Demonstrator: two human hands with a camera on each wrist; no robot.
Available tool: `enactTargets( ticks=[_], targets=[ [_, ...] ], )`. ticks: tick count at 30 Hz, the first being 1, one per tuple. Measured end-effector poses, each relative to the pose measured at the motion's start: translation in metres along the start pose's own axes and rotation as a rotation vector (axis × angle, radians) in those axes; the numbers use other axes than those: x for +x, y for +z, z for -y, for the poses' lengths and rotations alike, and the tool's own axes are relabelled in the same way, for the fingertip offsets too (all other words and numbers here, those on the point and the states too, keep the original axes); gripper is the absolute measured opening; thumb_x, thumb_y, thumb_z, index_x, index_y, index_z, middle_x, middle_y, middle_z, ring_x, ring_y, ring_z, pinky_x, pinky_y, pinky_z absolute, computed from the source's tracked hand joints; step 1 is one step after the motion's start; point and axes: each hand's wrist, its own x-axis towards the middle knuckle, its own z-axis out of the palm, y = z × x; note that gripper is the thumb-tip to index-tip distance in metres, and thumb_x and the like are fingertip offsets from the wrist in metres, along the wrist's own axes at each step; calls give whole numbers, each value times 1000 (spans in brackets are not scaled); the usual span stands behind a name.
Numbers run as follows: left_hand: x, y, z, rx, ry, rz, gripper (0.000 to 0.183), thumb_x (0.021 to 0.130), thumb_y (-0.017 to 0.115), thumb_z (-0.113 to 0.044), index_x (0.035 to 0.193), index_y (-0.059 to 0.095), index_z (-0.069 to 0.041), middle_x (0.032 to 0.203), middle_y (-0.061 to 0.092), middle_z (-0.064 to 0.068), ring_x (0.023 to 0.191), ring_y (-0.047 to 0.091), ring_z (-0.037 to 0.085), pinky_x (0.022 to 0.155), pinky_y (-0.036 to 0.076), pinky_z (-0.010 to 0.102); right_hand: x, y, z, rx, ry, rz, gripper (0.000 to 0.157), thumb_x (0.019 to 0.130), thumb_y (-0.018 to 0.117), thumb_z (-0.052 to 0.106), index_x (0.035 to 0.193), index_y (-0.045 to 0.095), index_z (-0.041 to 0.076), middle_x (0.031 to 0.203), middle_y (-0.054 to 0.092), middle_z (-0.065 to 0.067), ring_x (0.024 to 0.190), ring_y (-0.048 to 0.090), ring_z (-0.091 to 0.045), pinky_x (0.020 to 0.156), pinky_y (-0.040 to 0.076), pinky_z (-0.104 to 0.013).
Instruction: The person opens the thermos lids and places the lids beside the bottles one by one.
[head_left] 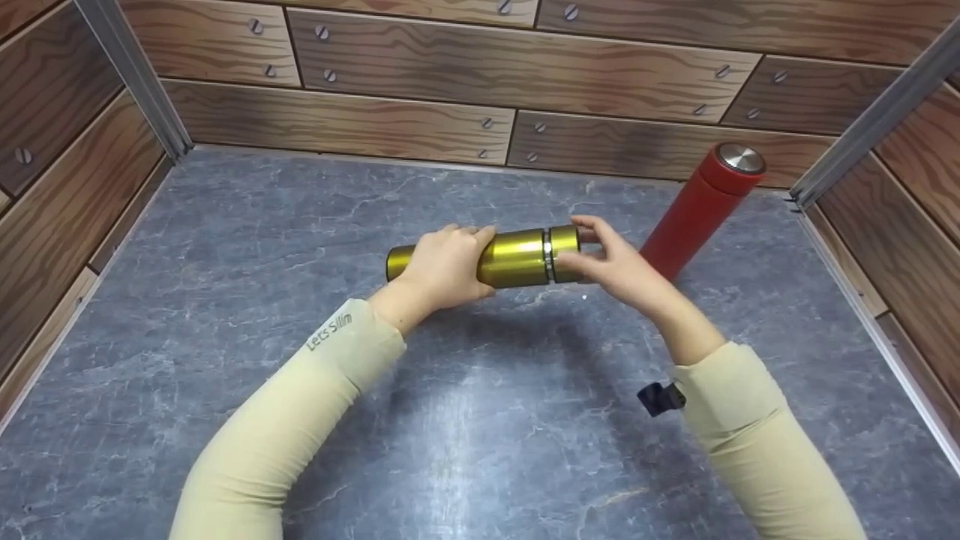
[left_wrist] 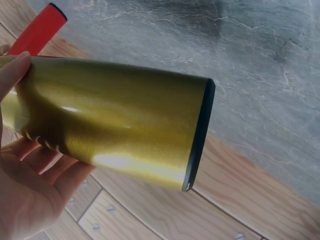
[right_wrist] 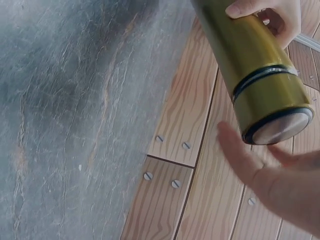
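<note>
A gold thermos flask (head_left: 516, 259) is held sideways above the table, with my left hand (head_left: 450, 262) gripping it round the middle. Its dark-edged base (left_wrist: 201, 135) points left. At the other end is a gold lid (right_wrist: 272, 102) with a silvery top; a shiny ring shows between lid and body. My right hand (head_left: 619, 266) surrounds the lid end, thumb and fingers spread. In the right wrist view a gap shows between the thumb and the lid. Beyond that hand a red thermos flask (head_left: 697, 214) stands upright, its foot partly behind the wrist.
The grey marbled table (head_left: 262, 225) is bounded by wood-patterned panels (head_left: 405, 120) at the back and both sides. Metal posts (head_left: 139, 82) stand at the rear corners. A small black device (head_left: 660, 399) is worn at the right sleeve.
</note>
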Motion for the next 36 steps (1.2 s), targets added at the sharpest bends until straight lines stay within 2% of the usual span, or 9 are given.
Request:
enactTargets(
  ticks=[5, 11, 17, 21, 24, 27, 30, 33, 36],
  targets=[
    [1, 1, 0, -4, 7, 7, 81, 70, 78, -39, 137, 45, -6, 129, 58, 12, 109, 59, 33, 89, 50, 45, 2, 2, 0, 32, 49, -32, 58, 96, 48, 34, 138, 32, -3, 125, 47, -25, 89, 56, -19, 70, 56, -27],
    [0, 3, 2, 6, -3, 11, 82, 70, 78, -39, 137, 44, -6, 129, 58, 12, 109, 59, 33, 88, 50, 45, 1, 0, -1, 6, 18, 9, 60, 93, 54, 29, 141, 28, 3, 138, 39, -21, 109, 53, -27, 77, 53, -28],
    [0, 2, 1, 11, 10, 4, 77, 70, 78, -38, 134, 47, -7, 124, 62, 12, 104, 60, 32, 84, 52, 46, 4, 2, -1, 21, 46, -29, 56, 95, 49, 34, 136, 35, -2, 119, 48, -21, 83, 54, -16, 67, 55, -27],
    [-1, 2, 2, 36, 14, 16, 77, 70, 78, -38, 134, 47, -7, 124, 61, 11, 106, 60, 32, 84, 52, 45, 4, 0, -4, -9, -1, 8, 54, 90, 59, 22, 135, 35, 2, 128, 46, -20, 96, 57, -22, 72, 53, -26],
    [0, 3, 2, 25, 4, 15, 77, 70, 78, -38, 133, 48, -7, 123, 62, 11, 105, 60, 31, 85, 52, 45, 4, 0, -3, -14, 6, -2, 60, 91, 59, 26, 139, 31, 4, 137, 40, -21, 107, 54, -27, 79, 53, -31],
    [0, 3, 2, 6, 1, 9, 74, 70, 78, -38, 131, 49, -8, 121, 63, 10, 102, 61, 31, 84, 52, 44, 5, 2, 0, 2, 65, -36, 61, 94, 50, 39, 139, 32, 2, 130, 44, -21, 97, 56, -24, 76, 55, -32],
    [1, 3, 1, 7, 11, 3, 72, 70, 78, -38, 129, 50, -8, 120, 63, 11, 102, 61, 32, 83, 52, 45, 5, 3, 1, 9, 82, -46, 57, 96, 46, 39, 133, 37, -3, 118, 49, -20, 84, 55, -18, 67, 55, -27],
    [1, 3, 1, 17, 16, 9, 74, 70, 78, -38, 131, 49, -8, 122, 62, 12, 105, 60, 33, 83, 52, 47, 4, 2, 0, -15, 53, -23, 53, 94, 53, 31, 132, 37, -2, 122, 48, -21, 91, 56, -20, 67, 53, -23],
    [1, 4, 2, 18, 9, 16, 76, 70, 78, -38, 133, 48, -7, 123, 62, 12, 105, 60, 32, 84, 52, 46, 3, 1, -1, -13, 35, -7, 59, 92, 57, 28, 137, 32, 1, 134, 42, -22, 104, 54, -27, 72, 52, -24]
  ],
)
